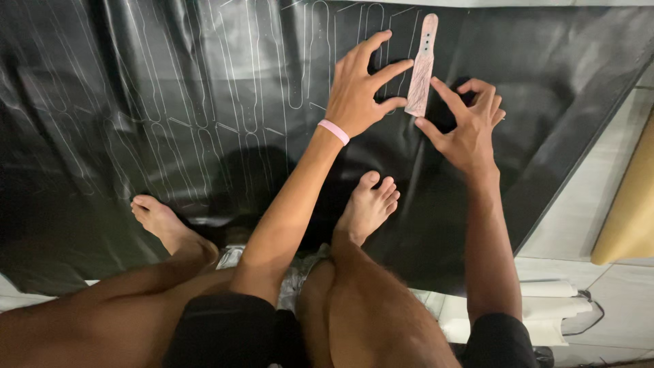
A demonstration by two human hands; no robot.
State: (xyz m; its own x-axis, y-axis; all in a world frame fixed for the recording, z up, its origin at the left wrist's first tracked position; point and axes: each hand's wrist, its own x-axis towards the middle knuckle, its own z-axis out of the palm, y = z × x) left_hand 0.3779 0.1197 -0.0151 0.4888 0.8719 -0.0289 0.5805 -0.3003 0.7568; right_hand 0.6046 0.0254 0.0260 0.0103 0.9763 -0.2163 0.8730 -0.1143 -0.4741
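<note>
A long, narrow pinkish template (422, 67) with small holes near its far end lies flat on a large black sheet (136, 102) spread on the floor. My left hand (359, 88), with a pink band at the wrist, rests beside the template's left edge, fingers spread and touching it. My right hand (466, 119) is at the template's lower right corner, thumb and forefinger pinched at that end. Several thin traced outlines (252, 75) of the same shape cover the sheet to the left.
My bare feet (368, 204) and knees rest on the black sheet near its front edge. Pale floor tiles (599, 177) show at right, with a tan roll (630, 204) and white folded material (545, 300) beside a dark cord.
</note>
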